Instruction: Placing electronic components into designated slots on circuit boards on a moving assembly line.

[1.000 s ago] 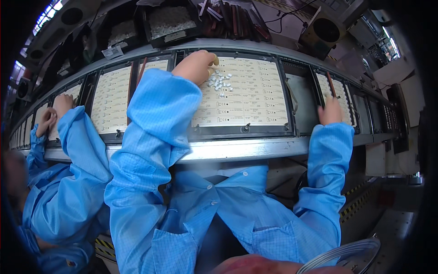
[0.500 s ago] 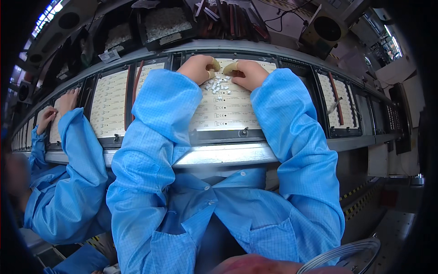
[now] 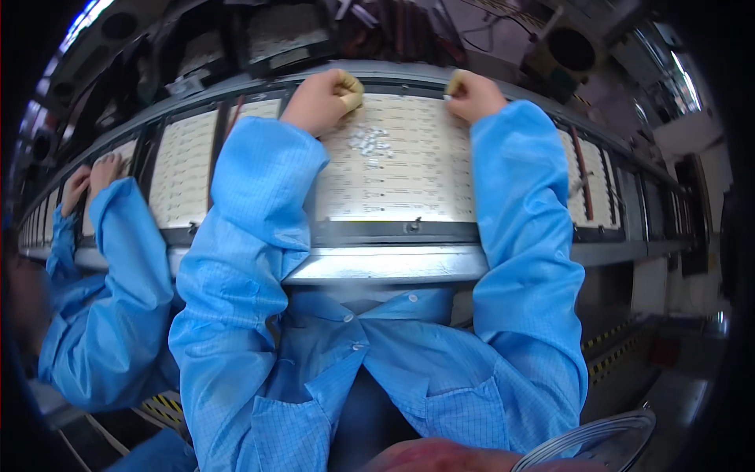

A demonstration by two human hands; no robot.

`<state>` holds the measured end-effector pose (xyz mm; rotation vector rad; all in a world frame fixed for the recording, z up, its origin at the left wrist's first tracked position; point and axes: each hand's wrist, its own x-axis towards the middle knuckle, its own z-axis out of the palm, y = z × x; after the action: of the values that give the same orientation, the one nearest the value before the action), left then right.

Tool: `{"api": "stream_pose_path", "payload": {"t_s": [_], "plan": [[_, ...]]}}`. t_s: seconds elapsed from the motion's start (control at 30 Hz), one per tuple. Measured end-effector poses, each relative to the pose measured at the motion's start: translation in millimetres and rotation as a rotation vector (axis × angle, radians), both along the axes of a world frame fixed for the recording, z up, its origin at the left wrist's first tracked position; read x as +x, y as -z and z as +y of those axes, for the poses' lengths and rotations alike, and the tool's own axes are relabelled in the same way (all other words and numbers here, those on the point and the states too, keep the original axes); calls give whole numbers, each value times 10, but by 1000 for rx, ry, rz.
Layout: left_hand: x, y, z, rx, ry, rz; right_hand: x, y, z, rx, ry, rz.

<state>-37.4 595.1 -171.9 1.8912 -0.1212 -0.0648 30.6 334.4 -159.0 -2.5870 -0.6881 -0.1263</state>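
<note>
My left hand (image 3: 321, 101), with yellow finger cots on its fingertips, is over the upper left part of a white printed panel (image 3: 393, 206). Its fingers are curled in toward the thumb, and what they hold, if anything, is hidden. At the panel's upper right corner my right hand (image 3: 478, 96) pinches a small white piece (image 3: 448, 97) between thumb and finger; a yellow cot shows here too. A loose heap of small white pieces (image 3: 370, 141) lies on the panel, just below my left hand.
A metal rail (image 3: 385, 264) runs along the near edge of the line. More panels in dark frames, such as one on the left (image 3: 182, 171), flank mine. Bins (image 3: 289, 35) of small pale parts stand behind. At left, a co-worker's hands (image 3: 94, 179) are over another panel.
My hands have moved apart: the right went right and up to the panel's corner with a small white piece, the left slightly left and up. The heap stays on the panel.
</note>
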Motion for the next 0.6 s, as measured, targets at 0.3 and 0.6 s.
{"api": "stream_pose_path", "payload": {"t_s": [0.3, 0.6], "plan": [[-76, 40, 434, -898, 94, 134, 123, 177, 56, -87, -64, -66], [16, 152, 199, -1106, 59, 201, 192, 412, -311, -92, -185, -75]]}}
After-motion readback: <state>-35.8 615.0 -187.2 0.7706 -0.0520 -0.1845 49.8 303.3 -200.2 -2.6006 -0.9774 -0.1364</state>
